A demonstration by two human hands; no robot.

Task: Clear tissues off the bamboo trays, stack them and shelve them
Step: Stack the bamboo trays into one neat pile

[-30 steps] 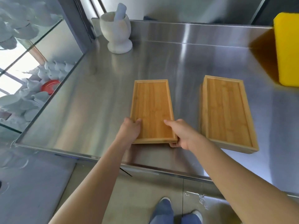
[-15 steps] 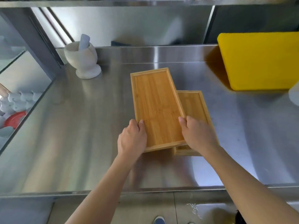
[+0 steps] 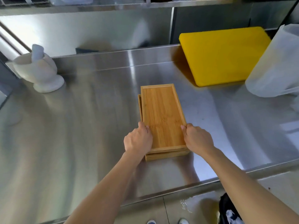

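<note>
While the upper rectangular bamboo tray (image 3: pixel 163 117) is sitting on top of a second, lower bamboo tray (image 3: pixel 166 155), the two are lying slightly out of line: the lower one is showing as a thin strip along the left side and as a front edge below the near end. Both trays are empty of tissues. The stack is resting on the brushed stainless-steel worktop (image 3: pixel 80 135), near the middle, closer to the front edge than to the back.

The left hand (image 3: pixel 138 140) is gripping the near left edge of the upper tray, thumb lying on the rim, fingers wrapping down the side; whether they are also touching the lower tray cannot be told. The right hand (image 3: pixel 198 139) is holding the near right edge the same way, thumb on the rim, grip pressing inward on the tray. Both forearms are reaching in from the bottom of the view.

Well apart to the back left, a white stone mortar with pestle (image 3: pixel 38 71) is standing on the worktop. To the back right, a thick yellow plastic cutting board (image 3: pixel 224 55) is leaning tilted against the back. Just beside it, at the right edge, a translucent white plastic container (image 3: pixel 275 65) is standing. Above, the edge of a steel shelf (image 3: pixel 97 5) is running across the top.
</note>
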